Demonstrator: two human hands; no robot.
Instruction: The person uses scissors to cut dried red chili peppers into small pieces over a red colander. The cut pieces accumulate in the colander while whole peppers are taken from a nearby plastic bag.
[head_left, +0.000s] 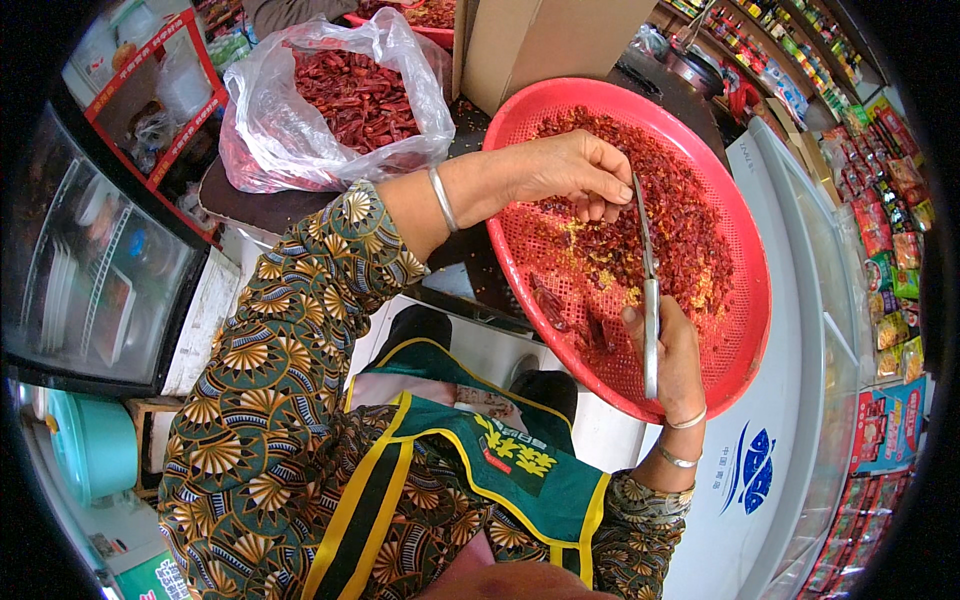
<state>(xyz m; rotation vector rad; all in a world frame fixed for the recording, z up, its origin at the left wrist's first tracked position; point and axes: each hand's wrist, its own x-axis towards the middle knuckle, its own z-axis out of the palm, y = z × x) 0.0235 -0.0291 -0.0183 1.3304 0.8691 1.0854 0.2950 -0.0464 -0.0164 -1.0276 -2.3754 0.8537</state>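
Observation:
My right hand (679, 360) grips a pair of metal scissors (647, 277) by the handles, over the near side of a red plastic sieve basket (754, 300). The blades point away from me and look nearly together. Beside their tips is my left hand (581, 176), its thumb and fingers pinched together; whether something small sits between them is hidden. Below both hands, cut dried red chili pieces (686, 217) and yellow seeds (604, 279) cover much of the basket's mesh. A few whole dried chilies (550, 301) lie near its close edge.
An open clear plastic bag (251, 112) full of whole dried chilies (360, 101) stands on the dark table (240, 196) at left. Behind the basket rises a cardboard box (555, 45). A white freezer (739, 450) is at right, a glass display case (97, 262) at left.

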